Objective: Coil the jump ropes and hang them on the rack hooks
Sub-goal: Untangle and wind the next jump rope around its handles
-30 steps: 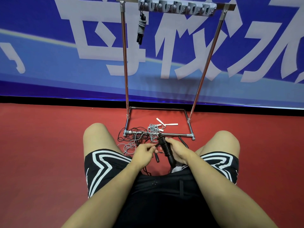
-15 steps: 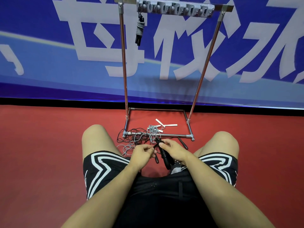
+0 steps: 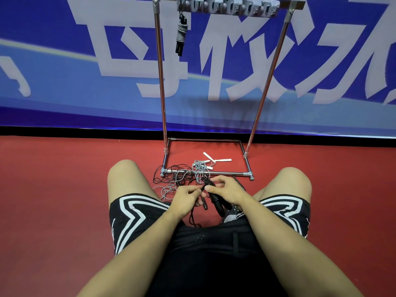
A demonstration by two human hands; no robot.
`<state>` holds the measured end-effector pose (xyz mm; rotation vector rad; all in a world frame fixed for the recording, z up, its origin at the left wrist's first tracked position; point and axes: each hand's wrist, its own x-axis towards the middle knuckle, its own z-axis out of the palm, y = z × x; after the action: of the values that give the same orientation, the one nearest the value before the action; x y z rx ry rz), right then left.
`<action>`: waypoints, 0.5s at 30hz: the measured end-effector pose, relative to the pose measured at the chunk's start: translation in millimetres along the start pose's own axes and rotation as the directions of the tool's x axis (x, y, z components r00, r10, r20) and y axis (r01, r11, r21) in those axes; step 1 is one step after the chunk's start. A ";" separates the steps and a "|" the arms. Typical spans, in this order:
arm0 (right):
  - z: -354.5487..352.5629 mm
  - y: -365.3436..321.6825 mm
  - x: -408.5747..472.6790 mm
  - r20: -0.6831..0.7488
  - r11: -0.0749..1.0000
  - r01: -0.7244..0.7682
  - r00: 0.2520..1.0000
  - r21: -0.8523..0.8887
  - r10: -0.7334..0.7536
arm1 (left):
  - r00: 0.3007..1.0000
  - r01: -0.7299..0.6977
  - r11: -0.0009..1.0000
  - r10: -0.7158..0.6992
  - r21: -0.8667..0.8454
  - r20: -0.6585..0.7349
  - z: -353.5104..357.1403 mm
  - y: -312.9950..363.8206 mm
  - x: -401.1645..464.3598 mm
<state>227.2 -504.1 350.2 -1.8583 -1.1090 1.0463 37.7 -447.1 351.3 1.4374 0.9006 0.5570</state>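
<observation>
Both hands have closed in on the black jump rope, working it just above the tangle on the floor.

The right hand [image 3: 225, 190] grips the black handles [image 3: 215, 200], which a second ago stood more upright and now lean lower, toward the lap. The left hand [image 3: 186, 197] has drawn in until its fingertips nearly meet the right's, pinching the black cord [image 3: 192, 215] that trails down between the knees — that looks like the start of a wrap, not yet a coil. The loose cords [image 3: 177, 179], black and grey, lie heaped across the rack's front bar [image 3: 227, 173], with white handles [image 3: 214, 160] just behind. One coiled rope [image 3: 181, 37] already hangs from the hook strip [image 3: 228, 8], so the job seems about a third done — the black rope must first come free of the grey.
</observation>
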 end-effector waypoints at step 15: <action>2.8 -11.7 -13.2 0.156 0.989 -0.019 0.988 0.147 -0.004 | 0.999 -0.003 0.998 0.006 -0.055 0.049 4.1 6.6 -3.3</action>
<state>216.9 -511.3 362.9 -1.6878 -1.0824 1.2620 40.3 -451.6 358.0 1.3980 0.8369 0.5435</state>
